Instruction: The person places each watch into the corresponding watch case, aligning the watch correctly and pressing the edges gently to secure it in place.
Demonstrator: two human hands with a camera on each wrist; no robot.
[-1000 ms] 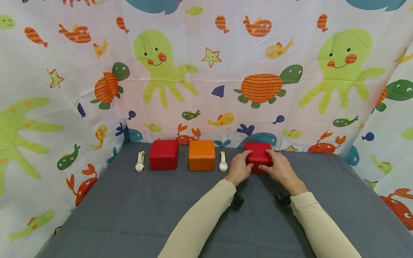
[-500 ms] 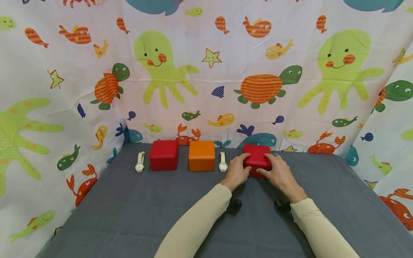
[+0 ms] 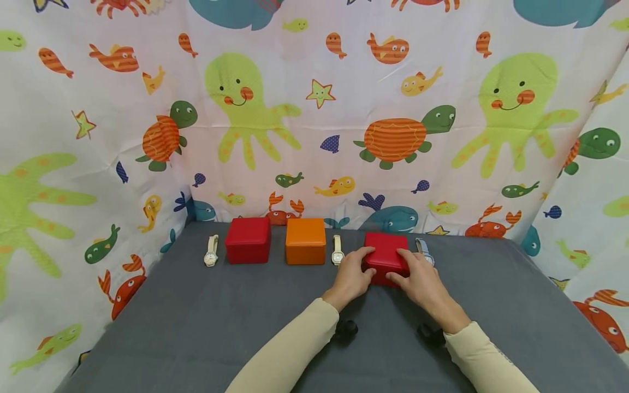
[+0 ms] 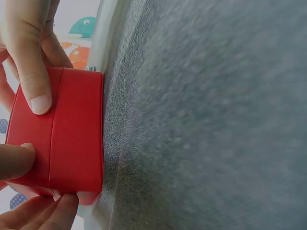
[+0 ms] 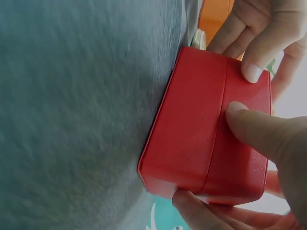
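Note:
Both hands hold a red box [image 3: 387,254] at the right of the grey table, one from each side. My left hand [image 3: 348,277] grips its left side, and my right hand [image 3: 423,281] grips its right side. In the left wrist view both thumbs press the front of the red box [image 4: 76,139], near the seam between lid and base. The right wrist view shows fingers wrapped round the sides of the red box [image 5: 192,120]; its lid is down. A light blue watch [image 3: 425,251] lies just beyond my right hand, partly covered by it.
Left of the held box, a cream-strapped watch [image 3: 337,250], an orange box [image 3: 306,242], another red box [image 3: 248,240] and a second cream-strapped watch [image 3: 211,251] stand in a row. Behind them hangs a curtain [image 3: 314,136] printed with sea animals.
Both hands have drawn the red box toward me and slightly left. The light blue watch, largely hidden before, now shows to the right of the box. The other boxes and watches stay put.

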